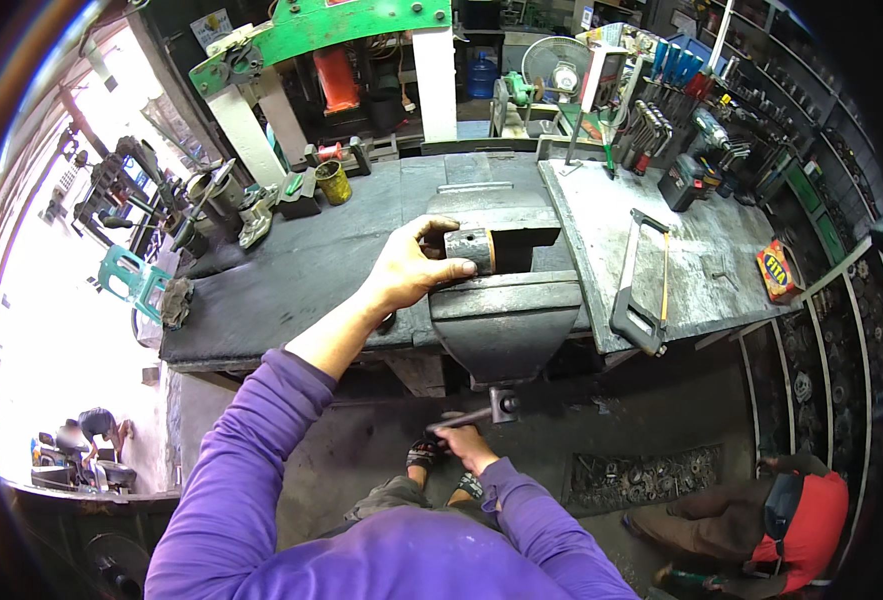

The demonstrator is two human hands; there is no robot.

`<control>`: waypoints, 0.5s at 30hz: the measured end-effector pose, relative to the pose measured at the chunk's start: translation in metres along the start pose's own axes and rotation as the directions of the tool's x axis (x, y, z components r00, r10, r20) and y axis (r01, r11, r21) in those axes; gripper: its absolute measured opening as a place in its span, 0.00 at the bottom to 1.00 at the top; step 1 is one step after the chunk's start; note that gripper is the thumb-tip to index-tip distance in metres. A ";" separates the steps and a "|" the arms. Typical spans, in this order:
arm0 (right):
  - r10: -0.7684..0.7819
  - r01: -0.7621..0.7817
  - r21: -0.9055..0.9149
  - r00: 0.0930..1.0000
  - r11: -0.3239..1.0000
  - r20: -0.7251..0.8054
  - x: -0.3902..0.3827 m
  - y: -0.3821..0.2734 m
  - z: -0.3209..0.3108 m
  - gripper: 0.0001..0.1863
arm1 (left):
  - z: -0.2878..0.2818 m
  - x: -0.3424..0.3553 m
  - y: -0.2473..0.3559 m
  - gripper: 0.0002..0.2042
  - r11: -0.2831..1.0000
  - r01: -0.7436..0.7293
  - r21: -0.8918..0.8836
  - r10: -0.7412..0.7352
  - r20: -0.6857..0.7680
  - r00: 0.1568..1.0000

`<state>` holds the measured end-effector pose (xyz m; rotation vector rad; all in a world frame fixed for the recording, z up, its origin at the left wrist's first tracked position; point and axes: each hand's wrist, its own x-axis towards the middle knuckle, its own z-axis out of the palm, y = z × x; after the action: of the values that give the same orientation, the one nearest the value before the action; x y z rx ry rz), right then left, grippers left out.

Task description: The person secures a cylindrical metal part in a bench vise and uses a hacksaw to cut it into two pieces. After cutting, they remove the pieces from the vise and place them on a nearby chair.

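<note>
Left hand (403,268): your fingers (435,225) grip a metal cylinder (469,252)
Cylinder: at the left end of the gap between the vise's (506,335) jaws
Right hand (469,448): you grasp the vise handle (473,417)
Vise: at the table's (361,220) front edge
Hacksaw (629,283): right of the vise

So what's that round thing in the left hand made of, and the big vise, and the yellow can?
The round piece: probably metal, dull grey and scuffed, with an orange-brown rim. The vise: likely iron or steel, worn dark grey, with thick, blocky jaws. The yellow can: perhaps painted metal, stained dark in patches, though plastic is possible.
</note>
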<state>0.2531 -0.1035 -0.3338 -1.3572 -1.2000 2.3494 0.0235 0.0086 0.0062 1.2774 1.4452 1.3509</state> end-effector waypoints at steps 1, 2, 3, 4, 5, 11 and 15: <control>-0.006 -0.002 0.058 0.990 0.998 0.143 -0.012 -0.013 0.021 0.28 | -0.001 0.001 0.001 0.33 1.000 0.001 0.002 -0.001 0.003 1.000; -0.012 -0.013 0.091 0.965 0.996 0.262 -0.023 -0.030 0.041 0.28 | -0.002 0.001 0.002 0.33 1.000 -0.014 0.015 0.013 0.017 1.000; 0.014 -0.087 0.167 0.917 0.982 0.398 -0.038 -0.047 0.059 0.28 | -0.002 0.001 0.002 0.33 0.999 -0.027 0.028 0.026 0.026 0.999; -0.021 -0.146 0.255 0.831 0.956 0.555 -0.055 -0.066 0.075 0.27 | -0.003 0.001 0.003 0.33 0.999 -0.028 0.031 0.027 0.039 0.999; 0.009 -0.226 0.269 0.780 0.936 0.626 -0.072 -0.086 0.087 0.26 | -0.003 0.002 0.002 0.33 0.996 -0.034 0.082 0.031 0.033 0.999; -0.763 0.335 0.796 0.605 0.504 0.229 -0.189 -0.195 0.002 0.44 | -0.003 0.005 -0.005 0.32 0.999 -0.033 -0.028 0.034 0.063 0.997; -0.673 0.783 0.103 0.586 0.613 -0.451 -0.180 -0.194 -0.118 0.47 | -0.003 0.004 -0.008 0.32 0.998 -0.058 0.026 0.057 0.036 0.998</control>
<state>0.4043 -0.0009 -0.1084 -0.8726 -0.9734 1.4954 0.0187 0.0128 -0.0005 1.3626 1.4167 1.3444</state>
